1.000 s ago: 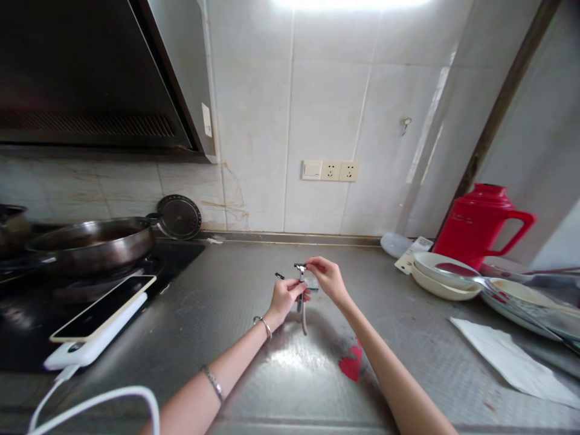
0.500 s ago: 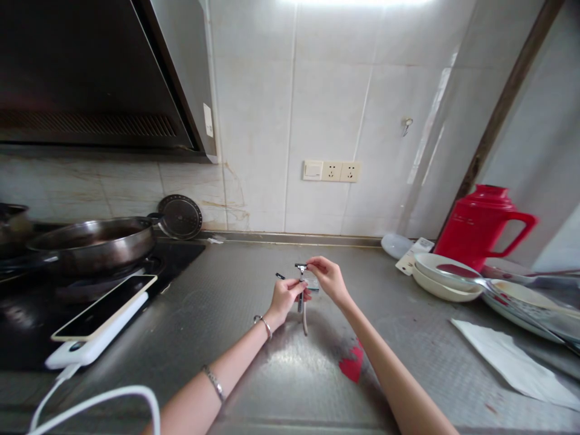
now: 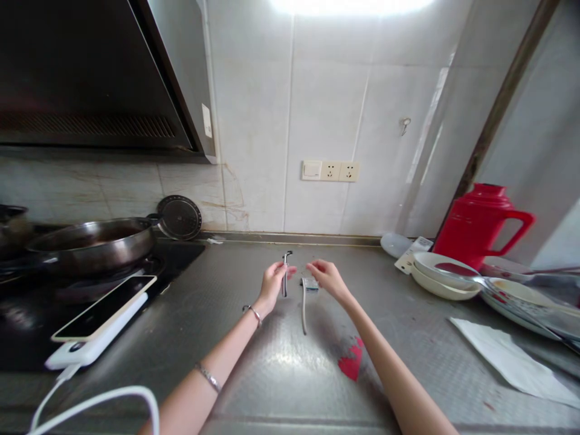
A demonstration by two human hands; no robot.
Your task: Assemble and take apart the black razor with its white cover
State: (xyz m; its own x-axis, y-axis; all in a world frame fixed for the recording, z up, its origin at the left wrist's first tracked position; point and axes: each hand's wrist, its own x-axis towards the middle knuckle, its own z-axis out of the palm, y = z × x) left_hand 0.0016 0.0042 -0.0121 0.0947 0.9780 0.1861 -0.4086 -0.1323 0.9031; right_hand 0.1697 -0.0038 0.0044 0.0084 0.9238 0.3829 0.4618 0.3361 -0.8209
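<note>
Slim, dark-headed razor [image 3: 285,275], silvery and upright, pinched in the left hand [image 3: 273,283]'s fingers.

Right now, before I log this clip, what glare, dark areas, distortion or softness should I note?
Head view: light blown out at the top edge, glare on the counter; head view: hood nearly black, red flask leaning outward, probably lens distortion; head view: slim tool in the left hand too small and soft for fine detail.
</note>
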